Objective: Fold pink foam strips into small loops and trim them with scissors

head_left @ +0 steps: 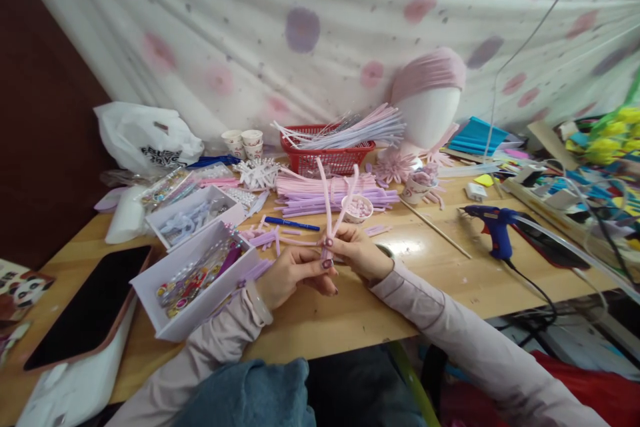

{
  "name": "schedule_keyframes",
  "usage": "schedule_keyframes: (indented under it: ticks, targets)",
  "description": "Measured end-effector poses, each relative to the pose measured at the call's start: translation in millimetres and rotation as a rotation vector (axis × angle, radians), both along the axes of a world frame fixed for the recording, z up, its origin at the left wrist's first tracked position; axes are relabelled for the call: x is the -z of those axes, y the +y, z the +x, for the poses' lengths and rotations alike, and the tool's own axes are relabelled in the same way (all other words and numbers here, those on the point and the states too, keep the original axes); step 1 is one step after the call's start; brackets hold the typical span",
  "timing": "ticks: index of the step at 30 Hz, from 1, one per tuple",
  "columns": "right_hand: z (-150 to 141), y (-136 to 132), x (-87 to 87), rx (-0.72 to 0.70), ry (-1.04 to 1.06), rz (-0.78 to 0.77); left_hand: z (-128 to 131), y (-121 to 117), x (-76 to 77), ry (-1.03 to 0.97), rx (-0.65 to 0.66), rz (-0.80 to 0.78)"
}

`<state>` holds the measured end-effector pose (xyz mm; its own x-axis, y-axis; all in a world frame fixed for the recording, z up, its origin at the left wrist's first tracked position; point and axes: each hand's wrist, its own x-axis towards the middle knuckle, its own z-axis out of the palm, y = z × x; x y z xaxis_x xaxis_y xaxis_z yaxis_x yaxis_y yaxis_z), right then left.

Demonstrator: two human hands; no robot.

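Observation:
Pink pipe cleaners (326, 197) stand up in a V from between my two hands, above the front of the table. My left hand (295, 272) pinches their lower ends between thumb and fingers. Just above that, my right hand (361, 253) is closed on the same pipe cleaners near where they meet. The fingertips of both hands almost touch and hide the joint. Behind them lie bundles of pink and purple pipe cleaners (340, 203), a paper cup of small pink pieces (358, 208) and a blue pen (292, 223).
White boxes of beads and trinkets (155, 323) and a phone (90, 307) are at left. A red basket (320, 161) of pipe cleaners and a foam head (433, 113) stand behind. Rightward lie a wooden stick (440, 230) and a blue glue gun (495, 227) with its cord.

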<state>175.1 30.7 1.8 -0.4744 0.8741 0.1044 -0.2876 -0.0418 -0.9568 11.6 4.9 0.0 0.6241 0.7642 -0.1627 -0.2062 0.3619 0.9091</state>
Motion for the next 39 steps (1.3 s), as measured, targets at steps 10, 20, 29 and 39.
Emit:
schedule_keyframes:
  ticks: [10,20,29,39]
  targets:
    - [-4.2,-4.1,-1.8,0.274,-0.105,0.301,2.7,1.2,-4.7,0.242,-0.185,0.248]
    - [-4.6,-5.2,-6.7,0.175,-0.181,0.129,2.3,1.3,-7.7,0.255,-0.151,0.310]
    - [-4.8,-5.2,-3.0,0.035,-0.118,0.042,1.8,1.8,-4.8,0.271,-0.121,0.318]
    - [-0.1,-0.9,-8.2,-0.024,-0.211,-0.007,0.3,1.4,0.8,0.488,-0.157,0.557]
